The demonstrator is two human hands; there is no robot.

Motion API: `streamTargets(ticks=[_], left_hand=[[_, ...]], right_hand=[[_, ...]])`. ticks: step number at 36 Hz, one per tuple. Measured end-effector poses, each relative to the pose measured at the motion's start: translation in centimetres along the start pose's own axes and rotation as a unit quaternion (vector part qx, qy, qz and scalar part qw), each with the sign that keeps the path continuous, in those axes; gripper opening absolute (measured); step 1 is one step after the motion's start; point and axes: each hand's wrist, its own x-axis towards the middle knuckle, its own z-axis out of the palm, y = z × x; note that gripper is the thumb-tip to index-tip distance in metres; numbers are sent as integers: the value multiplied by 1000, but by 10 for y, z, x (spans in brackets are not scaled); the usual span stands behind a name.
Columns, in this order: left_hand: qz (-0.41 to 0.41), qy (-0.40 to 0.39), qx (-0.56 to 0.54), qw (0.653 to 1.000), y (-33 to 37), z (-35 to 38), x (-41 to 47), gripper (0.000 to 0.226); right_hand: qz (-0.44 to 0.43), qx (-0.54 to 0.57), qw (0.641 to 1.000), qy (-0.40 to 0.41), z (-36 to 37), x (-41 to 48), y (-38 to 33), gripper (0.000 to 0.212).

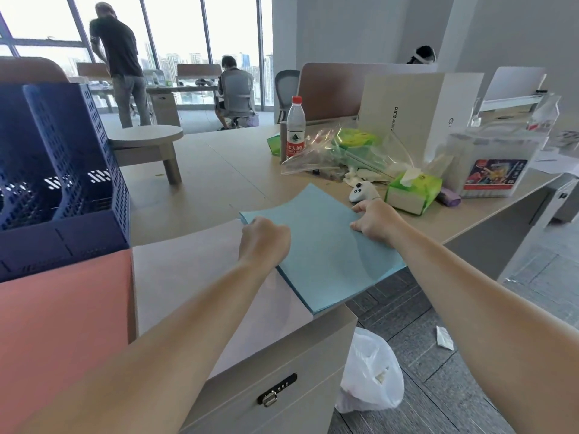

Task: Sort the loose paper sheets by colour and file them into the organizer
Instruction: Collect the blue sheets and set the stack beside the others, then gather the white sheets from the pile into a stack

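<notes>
The stack of light blue paper sheets [329, 245] lies on the worktop [219, 170] well right of the navy perforated organizer [62, 183] and partly overlaps a pale sheet [194, 277]. The left hand [264, 242] has its grip curled round the stack's far left corner. The right hand [376, 220] is clamped on the stack's right edge, the side farther from the organizer. Salmon-pink sheets [62, 324] lie just in front of the organizer, touching its base.

Blue stack [326, 245], possibly lilac sheet [194, 270]
</notes>
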Motion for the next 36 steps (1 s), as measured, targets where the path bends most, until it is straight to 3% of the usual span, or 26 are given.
streamTargets(ticks=[4,7,11,14,15,18,23,31,36], left_hand=[[15,4,6,1000,2,-1,-2,39],[25,-4,18,1000,6,-3,-8,19],[33,-15,13,999,9,-1,-11,35],[44,-26,13,999,12,-2,-15,17],[45,-28,11,999,13,-2,-16,20],[45,-36,5,998,16,-6,-20,15],[41,-44,-34,998,16,-17,-23,34],[78,21,-33,996,7,-72,-45,18],[89,60,-55,993,-17,-131,-65,23]], right_hand=[[-2,3,1000,2,1,1,2,47],[1,11,1000,8,4,-1,2,47],[9,15,1000,20,7,-5,2,45],[12,28,999,35,7,-8,-1,39],[8,29,999,42,7,-11,-3,37],[-23,27,997,68,8,-20,-15,31],[-76,45,993,76,15,-42,-48,25],[-154,93,983,46,36,-86,-112,19],[-204,105,972,46,55,-116,-168,16]])
